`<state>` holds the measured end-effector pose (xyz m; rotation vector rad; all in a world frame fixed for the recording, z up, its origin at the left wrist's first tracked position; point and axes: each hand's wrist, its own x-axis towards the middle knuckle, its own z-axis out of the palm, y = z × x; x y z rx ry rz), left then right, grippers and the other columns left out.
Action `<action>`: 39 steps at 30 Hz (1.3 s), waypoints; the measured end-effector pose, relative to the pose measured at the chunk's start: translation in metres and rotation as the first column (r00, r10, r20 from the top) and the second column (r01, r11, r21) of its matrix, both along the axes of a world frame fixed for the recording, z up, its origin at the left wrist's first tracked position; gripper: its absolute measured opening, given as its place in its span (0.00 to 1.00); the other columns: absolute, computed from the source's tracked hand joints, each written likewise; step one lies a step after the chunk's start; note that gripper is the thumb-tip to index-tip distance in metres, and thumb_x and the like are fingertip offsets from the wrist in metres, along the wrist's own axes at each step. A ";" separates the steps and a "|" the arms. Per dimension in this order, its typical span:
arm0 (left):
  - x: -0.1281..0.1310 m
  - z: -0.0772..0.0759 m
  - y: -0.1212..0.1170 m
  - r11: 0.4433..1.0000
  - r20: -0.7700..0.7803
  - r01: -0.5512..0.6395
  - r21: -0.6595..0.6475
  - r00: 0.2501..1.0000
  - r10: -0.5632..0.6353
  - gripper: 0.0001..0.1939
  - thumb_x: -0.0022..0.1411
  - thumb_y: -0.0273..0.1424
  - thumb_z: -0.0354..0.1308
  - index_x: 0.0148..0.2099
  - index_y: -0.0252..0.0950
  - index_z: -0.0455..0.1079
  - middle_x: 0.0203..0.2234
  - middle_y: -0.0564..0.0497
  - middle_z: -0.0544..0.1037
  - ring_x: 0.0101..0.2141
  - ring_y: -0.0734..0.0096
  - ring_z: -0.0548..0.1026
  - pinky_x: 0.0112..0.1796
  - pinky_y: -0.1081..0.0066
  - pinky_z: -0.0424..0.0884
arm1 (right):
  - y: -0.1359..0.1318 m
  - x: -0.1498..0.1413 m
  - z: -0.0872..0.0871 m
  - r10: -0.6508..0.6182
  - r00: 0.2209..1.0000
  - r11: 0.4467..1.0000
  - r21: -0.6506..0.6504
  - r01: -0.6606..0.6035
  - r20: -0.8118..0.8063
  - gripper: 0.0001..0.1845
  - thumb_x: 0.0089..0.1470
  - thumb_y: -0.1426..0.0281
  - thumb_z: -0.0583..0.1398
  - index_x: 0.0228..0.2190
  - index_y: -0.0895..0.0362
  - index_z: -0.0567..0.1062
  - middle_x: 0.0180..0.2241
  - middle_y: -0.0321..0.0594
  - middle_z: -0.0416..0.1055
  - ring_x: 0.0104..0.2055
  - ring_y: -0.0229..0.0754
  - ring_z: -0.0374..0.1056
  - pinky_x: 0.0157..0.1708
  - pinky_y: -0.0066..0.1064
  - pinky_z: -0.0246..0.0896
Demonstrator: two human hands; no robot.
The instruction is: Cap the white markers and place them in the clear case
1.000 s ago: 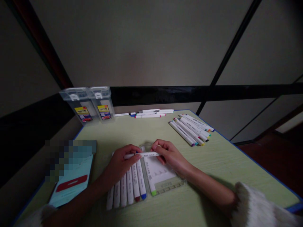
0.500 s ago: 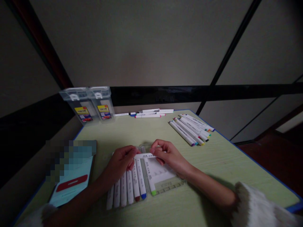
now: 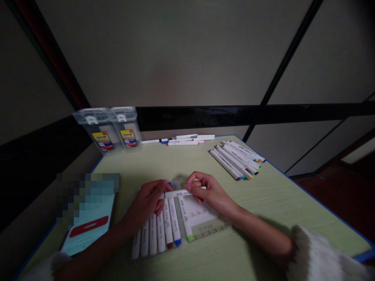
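A white marker (image 3: 177, 194) with small dark print is held level in both hands. My left hand (image 3: 150, 198) is closed in a pinch on its left end, beside a dark band. The fingers of my right hand (image 3: 208, 192) grip it nearer its right end. Below lies an open clear plastic case (image 3: 202, 233). Several white markers (image 3: 160, 230) lie side by side in its left half, one brown-ended and one blue-ended. In the right half, a green-ended marker (image 3: 185, 222) rests along the inner edge, beside a white insert (image 3: 202, 208).
Two upright clear boxes (image 3: 113, 134) with yellow labels stand at the back left. Several loose markers (image 3: 187, 139) lie along the table's back edge, more markers (image 3: 236, 158) at the back right. A phone-like device with a lit screen (image 3: 96, 210) sits at left. A wall rises behind.
My left hand has shifted slightly left along the marker, so more of its left part and a dark band show. My right hand has barely moved.
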<state>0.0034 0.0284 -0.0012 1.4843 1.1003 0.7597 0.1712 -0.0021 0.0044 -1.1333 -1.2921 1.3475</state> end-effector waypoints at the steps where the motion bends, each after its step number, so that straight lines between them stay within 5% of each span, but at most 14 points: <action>1: 0.000 0.000 0.000 1.000 0.002 -0.002 0.000 1.000 0.002 0.15 0.53 0.41 0.47 0.25 0.34 0.63 0.07 0.64 0.54 0.09 0.83 0.52 0.13 0.81 0.48 | 0.000 0.000 0.000 -0.004 1.000 1.000 0.000 0.004 -0.001 0.09 0.42 0.67 0.59 0.21 0.58 0.64 0.10 0.25 0.55 0.13 0.28 0.46 0.16 0.24 0.37; 18: 0.003 0.003 -0.002 1.000 -0.009 -0.021 0.002 1.000 0.021 0.15 0.52 0.41 0.48 0.25 0.34 0.62 0.06 0.64 0.55 0.09 0.84 0.52 0.13 0.81 0.49 | -0.002 0.001 -0.001 -0.017 0.998 1.000 0.007 0.017 -0.062 0.10 0.36 0.72 0.63 0.23 0.58 0.65 0.19 0.29 0.60 0.19 0.30 0.53 0.18 0.23 0.45; 27: 0.003 0.001 0.000 0.999 -0.007 0.033 0.008 0.999 -0.033 0.14 0.49 0.40 0.49 0.24 0.34 0.63 0.07 0.64 0.55 0.10 0.83 0.53 0.13 0.80 0.49 | 0.004 0.001 -0.004 -0.069 0.997 0.998 0.005 0.069 0.038 0.13 0.47 0.62 0.54 0.19 0.58 0.64 0.10 0.26 0.50 0.13 0.29 0.44 0.15 0.25 0.35; 39: -0.001 0.002 0.002 0.990 -0.114 0.058 0.127 0.992 -0.044 0.09 0.52 0.35 0.51 0.26 0.34 0.64 0.12 0.61 0.61 0.14 0.81 0.56 0.17 0.79 0.54 | 0.006 0.002 -0.007 -0.064 0.998 0.998 -0.010 0.064 0.014 0.09 0.45 0.66 0.56 0.19 0.58 0.64 0.10 0.26 0.51 0.13 0.28 0.43 0.14 0.25 0.33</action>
